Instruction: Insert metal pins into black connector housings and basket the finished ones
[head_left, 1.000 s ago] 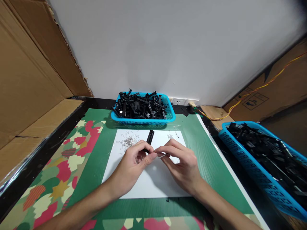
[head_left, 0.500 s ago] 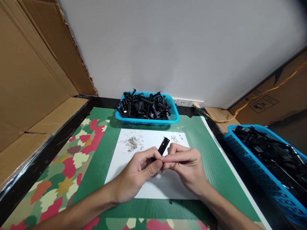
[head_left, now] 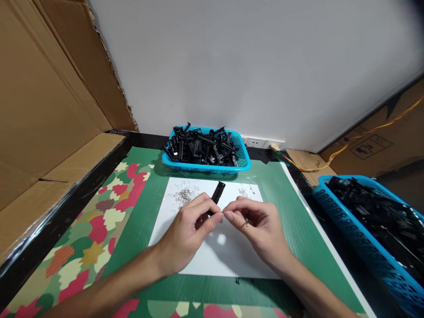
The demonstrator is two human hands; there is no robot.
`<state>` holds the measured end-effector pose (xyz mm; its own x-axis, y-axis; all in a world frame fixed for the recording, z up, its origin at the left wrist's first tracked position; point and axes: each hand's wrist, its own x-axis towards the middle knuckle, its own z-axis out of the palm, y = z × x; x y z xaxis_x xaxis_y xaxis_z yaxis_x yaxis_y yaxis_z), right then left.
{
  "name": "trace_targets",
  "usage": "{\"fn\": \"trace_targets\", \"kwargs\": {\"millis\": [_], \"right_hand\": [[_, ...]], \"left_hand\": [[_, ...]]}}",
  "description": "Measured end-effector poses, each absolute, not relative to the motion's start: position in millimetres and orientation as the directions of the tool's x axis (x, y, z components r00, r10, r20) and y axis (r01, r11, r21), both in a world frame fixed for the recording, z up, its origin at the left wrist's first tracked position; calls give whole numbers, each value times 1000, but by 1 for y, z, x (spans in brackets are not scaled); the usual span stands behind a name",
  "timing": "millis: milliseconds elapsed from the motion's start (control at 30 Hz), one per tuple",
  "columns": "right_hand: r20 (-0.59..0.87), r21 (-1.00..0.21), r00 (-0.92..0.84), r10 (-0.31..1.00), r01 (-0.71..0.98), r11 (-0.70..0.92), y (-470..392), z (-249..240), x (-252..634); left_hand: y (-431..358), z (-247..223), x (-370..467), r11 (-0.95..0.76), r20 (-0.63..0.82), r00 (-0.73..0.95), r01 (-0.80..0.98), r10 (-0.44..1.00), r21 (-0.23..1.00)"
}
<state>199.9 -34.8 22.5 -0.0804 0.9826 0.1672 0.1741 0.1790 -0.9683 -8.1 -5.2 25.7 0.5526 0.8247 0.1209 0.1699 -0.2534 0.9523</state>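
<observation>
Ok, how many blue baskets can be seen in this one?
2. One blue basket stands beyond the white sheet, near the wall; the other blue basket is at the far right, cut off by the picture's edge.

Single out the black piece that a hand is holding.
The long black piece jutting from the left hand, over the white sheet. The others lie loose, such as those heaped in the far blue basket and right-side blue basket.
</observation>
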Motion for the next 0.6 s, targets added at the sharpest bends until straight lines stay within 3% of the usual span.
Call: {"fn": "trace_targets", "kwargs": {"millis": [133, 333, 600], "right_hand": [[202, -953, -72, 977, 214, 213, -34, 23, 201], [518, -753, 12, 856, 481, 449, -40, 26, 203], [675, -558, -121, 728, 562, 611, -44, 27, 202]], "left_hand": [[-7, 37, -8, -285, 104, 576, 233, 811, 930], [-11, 37, -12, -221, 24, 562, 286, 827, 932], [-9, 2, -12, -520, 215, 633, 346, 744, 781]]}}
